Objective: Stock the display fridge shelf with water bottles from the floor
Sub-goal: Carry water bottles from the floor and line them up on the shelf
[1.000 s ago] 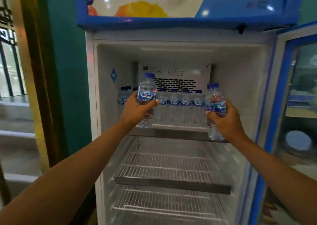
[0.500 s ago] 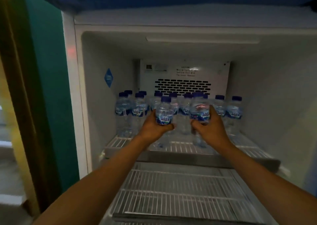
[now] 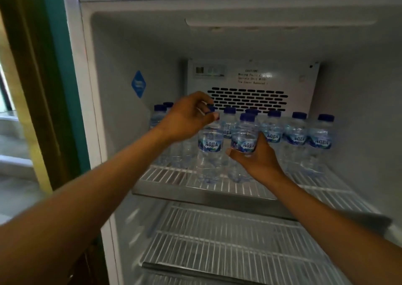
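Fingers (image 3: 204,110) of the left hand (image 3: 187,117) are loosely curled above the blue cap of a front water bottle (image 3: 210,152), just at or beside the cap; whether they touch it cannot be told, and they grasp nothing visibly. The right hand (image 3: 258,158) grips a second water bottle (image 3: 243,145) around its labelled middle, thumb at the front, with the bottle upright and its base on or just above the top wire shelf (image 3: 228,187). Both bottles stand at the front of that shelf, just beside each other, inside the open display fridge (image 3: 121,67). Behind them a back row of bottles (image 3: 295,137) runs across the shelf toward the right wall, with further bottles partly hidden behind the left hand and forearm. Every bottle is clear plastic, filled with water, closed by a dark blue cap, and carries a blue-and-white band reading "AQUA". The rear panel (image 3: 252,78) bears a small printed notice headed "CAUTION"; its remaining lines are too blurred to read with certainty. Below the notice lies a vent grille (image 3: 248,100) of dark slots. A blue diamond sticker (image 3: 138,84) is fixed to the left inner wall; its text is illegible. A lower wire shelf (image 3: 228,247) sits beneath the stocked one.
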Action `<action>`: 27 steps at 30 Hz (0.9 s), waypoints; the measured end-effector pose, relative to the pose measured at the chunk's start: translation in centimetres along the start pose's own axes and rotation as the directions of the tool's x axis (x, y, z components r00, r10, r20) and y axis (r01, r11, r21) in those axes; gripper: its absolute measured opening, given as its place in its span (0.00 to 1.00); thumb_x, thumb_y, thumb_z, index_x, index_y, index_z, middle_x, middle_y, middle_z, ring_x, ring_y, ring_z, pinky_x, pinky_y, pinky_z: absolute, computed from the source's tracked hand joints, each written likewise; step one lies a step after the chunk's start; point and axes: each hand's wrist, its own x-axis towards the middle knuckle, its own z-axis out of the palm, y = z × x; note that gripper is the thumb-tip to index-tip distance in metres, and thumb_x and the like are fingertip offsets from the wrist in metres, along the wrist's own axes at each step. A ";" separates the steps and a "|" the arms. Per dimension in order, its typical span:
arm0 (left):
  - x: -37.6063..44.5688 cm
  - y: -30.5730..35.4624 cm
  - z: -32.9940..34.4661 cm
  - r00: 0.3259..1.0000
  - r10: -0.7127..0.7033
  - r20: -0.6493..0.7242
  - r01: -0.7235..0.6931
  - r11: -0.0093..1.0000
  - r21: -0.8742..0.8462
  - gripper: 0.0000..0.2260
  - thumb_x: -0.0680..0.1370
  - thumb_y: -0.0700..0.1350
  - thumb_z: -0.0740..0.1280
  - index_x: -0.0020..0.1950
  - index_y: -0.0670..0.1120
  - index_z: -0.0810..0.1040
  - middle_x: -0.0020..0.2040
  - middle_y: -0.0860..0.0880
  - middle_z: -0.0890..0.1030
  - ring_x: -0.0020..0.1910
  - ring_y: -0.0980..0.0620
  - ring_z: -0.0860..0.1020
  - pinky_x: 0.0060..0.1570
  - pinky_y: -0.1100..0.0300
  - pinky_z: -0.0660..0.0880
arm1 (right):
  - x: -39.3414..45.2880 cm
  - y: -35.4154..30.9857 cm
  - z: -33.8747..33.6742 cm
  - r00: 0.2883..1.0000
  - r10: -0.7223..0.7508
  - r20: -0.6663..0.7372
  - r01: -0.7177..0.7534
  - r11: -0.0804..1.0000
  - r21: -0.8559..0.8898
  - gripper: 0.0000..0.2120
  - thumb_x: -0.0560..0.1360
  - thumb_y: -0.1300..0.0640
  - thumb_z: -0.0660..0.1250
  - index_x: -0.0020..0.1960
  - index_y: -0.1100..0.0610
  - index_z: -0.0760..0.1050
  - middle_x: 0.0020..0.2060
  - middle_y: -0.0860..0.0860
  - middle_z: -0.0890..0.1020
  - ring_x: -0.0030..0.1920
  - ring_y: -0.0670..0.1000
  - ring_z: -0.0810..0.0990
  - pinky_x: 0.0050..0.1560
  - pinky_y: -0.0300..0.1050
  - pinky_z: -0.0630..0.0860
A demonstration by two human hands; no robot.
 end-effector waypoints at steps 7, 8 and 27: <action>3.0 1.6 -1.6 0.954 -0.031 0.298 -0.084 0.928 0.363 0.14 0.77 0.49 0.69 0.61 0.46 0.79 0.54 0.51 0.81 0.52 0.56 0.78 0.55 0.63 0.73 | -0.1 0.0 0.0 0.999 -0.038 0.034 0.037 0.999 0.017 0.28 0.69 0.56 0.76 0.62 0.52 0.64 0.46 0.37 0.74 0.37 0.23 0.73 0.37 0.19 0.69; 3.4 1.7 -1.7 0.951 -0.030 0.309 -0.097 0.917 0.387 0.14 0.77 0.49 0.69 0.61 0.45 0.79 0.54 0.50 0.81 0.51 0.55 0.78 0.54 0.63 0.73 | -0.1 0.1 0.0 0.998 -0.043 0.036 0.043 0.999 0.016 0.28 0.69 0.56 0.76 0.62 0.52 0.64 0.46 0.37 0.74 0.37 0.23 0.73 0.37 0.18 0.68; 6.4 -0.8 -2.4 0.927 -0.097 0.362 -0.126 0.829 0.544 0.15 0.78 0.49 0.67 0.64 0.48 0.76 0.57 0.49 0.80 0.53 0.52 0.77 0.53 0.61 0.70 | -0.6 0.3 -0.5 0.991 -0.008 0.134 0.008 1.000 -0.001 0.32 0.68 0.51 0.76 0.65 0.49 0.63 0.51 0.38 0.76 0.45 0.31 0.76 0.43 0.23 0.69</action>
